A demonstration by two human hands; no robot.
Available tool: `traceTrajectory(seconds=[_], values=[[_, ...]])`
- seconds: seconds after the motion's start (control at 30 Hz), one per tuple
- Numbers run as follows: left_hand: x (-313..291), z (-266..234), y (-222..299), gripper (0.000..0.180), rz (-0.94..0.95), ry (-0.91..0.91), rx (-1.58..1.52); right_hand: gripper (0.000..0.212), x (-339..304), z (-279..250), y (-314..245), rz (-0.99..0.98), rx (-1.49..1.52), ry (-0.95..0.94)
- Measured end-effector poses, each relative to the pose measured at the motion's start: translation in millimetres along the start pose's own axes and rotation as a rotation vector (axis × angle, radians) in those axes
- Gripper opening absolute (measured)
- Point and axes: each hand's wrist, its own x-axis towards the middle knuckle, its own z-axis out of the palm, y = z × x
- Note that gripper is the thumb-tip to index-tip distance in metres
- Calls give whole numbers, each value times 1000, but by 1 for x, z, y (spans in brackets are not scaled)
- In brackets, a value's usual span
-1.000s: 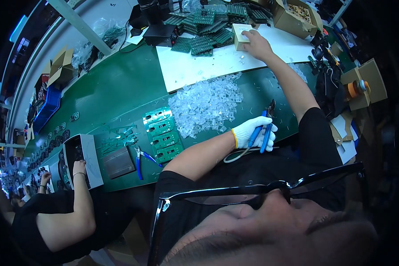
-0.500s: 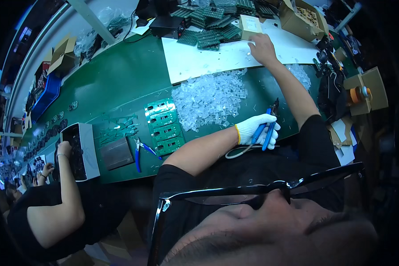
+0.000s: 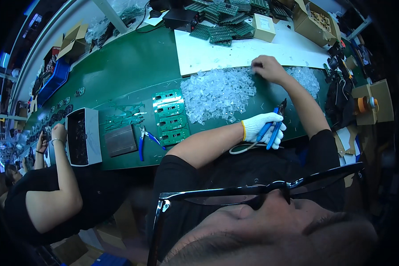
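My left hand (image 3: 264, 128), in a white knit glove, is closed around blue-handled cutters (image 3: 271, 131). Their dark jaws point up and away from me. My bare right hand (image 3: 270, 69) hovers at the right edge of a heap of small clear plastic pieces (image 3: 217, 95). Its fingers are curled together and the tips are smeared; anything between them is too small to make out. Left of the heap lies a green circuit board panel (image 3: 170, 116). A second pair of blue-handled cutters (image 3: 142, 142) rests beside it, next to a dark flat block (image 3: 120, 141).
A white sheet (image 3: 230, 55) covers the far table, with stacked green boards (image 3: 221, 31) and a small box (image 3: 264, 29) on it. A smaller clear heap (image 3: 303, 80) lies right. At left, a co-worker's hand (image 3: 59, 132) is near a grey bin (image 3: 91, 142).
My right hand has come back from beside the small box to the edge of the clear heap. My left hand still grips the cutters. The view has shifted slightly. The co-worker's hand has left the bin.
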Motion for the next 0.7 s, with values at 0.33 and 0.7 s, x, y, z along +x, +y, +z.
traceTrajectory(seconds=[0.33, 0.7], values=[[3, 5, -3, 51, -17, -47, -8, 62, 55, 40, -89, -319, -197, 45], [15, -8, -6, 45, -43, -116, -12, 70, 9, 19, -110, -227, -33, -104]])
